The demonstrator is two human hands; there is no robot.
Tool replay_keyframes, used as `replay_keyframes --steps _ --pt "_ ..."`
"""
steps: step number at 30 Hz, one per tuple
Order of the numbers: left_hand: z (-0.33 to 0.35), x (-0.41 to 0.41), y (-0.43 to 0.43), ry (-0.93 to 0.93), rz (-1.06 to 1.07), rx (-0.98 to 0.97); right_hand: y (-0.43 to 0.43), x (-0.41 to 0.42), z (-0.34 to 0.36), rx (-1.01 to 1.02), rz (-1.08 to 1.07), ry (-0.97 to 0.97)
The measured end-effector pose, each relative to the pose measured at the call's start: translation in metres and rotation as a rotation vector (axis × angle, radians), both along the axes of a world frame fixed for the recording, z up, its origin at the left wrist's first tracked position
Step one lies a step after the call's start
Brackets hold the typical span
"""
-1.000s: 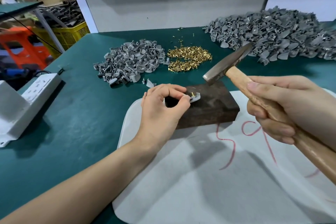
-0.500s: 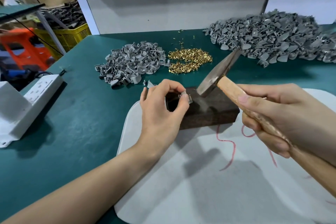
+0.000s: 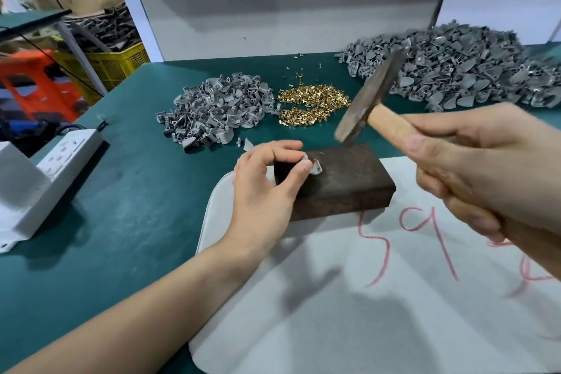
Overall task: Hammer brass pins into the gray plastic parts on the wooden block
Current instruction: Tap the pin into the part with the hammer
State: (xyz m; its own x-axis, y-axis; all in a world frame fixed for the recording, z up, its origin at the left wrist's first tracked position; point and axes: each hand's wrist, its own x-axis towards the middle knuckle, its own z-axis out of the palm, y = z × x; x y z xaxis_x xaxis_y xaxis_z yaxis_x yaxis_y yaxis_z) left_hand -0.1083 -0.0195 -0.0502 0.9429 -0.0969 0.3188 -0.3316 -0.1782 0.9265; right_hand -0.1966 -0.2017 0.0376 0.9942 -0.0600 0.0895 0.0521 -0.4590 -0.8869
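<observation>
Left hand (image 3: 267, 191): fingers (image 3: 303, 166) narrow, thumb and forefinger pinching a gray plastic part (image 3: 316, 168) on top of the wooden block (image 3: 343, 185), near its left end. Right hand (image 3: 485, 173): fingers wrapped round the hammer (image 3: 368, 100) handle. The hammer head is blurred, raised over the block's far edge, right of the left fingertips. Any pin in the part is too small to make out. Brass pins (image 3: 312, 103) are heaped on the surface (image 3: 136, 191) beyond the left fingers. Right wrist cut off by the frame.
</observation>
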Motion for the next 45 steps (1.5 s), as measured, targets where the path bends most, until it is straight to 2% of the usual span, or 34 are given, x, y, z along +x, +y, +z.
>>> replay_keyframes --steps 4,8,20,26,30,32,35,37,38,42,45 --pt "0.002 0.002 0.000 0.018 0.039 0.121 0.006 0.006 0.006 -0.174 0.047 0.084" --pt "0.002 0.001 0.000 0.014 0.033 0.132 0.014 0.010 0.020 -0.284 0.031 0.073" --pt "0.001 0.001 0.000 -0.002 0.026 0.133 0.027 0.012 0.043 -0.353 0.005 -0.047" --pt "0.002 0.001 -0.001 -0.001 0.031 0.147 0.028 0.009 0.035 -0.267 0.031 -0.008" --pt "0.002 0.002 0.001 0.017 0.013 0.140 0.032 0.000 0.057 -0.147 -0.050 -0.209" --pt "0.003 0.001 0.001 0.016 0.020 0.158 0.036 -0.003 0.063 -0.170 -0.032 -0.241" --pt "0.002 0.001 0.000 0.005 0.022 0.130 0.041 0.005 0.042 -0.460 -0.022 -0.101" --pt "0.001 0.001 0.000 -0.006 0.027 0.110 0.043 0.007 0.022 -0.454 0.001 0.053" --pt "0.001 0.001 -0.001 -0.013 0.025 0.104 0.043 0.008 0.019 -0.421 0.006 0.064" --pt "0.001 0.002 -0.001 0.000 0.018 0.100 0.038 0.005 0.045 -0.329 -0.003 -0.091" --pt "0.001 0.001 0.000 -0.015 0.015 0.101 0.042 0.005 0.040 -0.400 0.008 -0.083"
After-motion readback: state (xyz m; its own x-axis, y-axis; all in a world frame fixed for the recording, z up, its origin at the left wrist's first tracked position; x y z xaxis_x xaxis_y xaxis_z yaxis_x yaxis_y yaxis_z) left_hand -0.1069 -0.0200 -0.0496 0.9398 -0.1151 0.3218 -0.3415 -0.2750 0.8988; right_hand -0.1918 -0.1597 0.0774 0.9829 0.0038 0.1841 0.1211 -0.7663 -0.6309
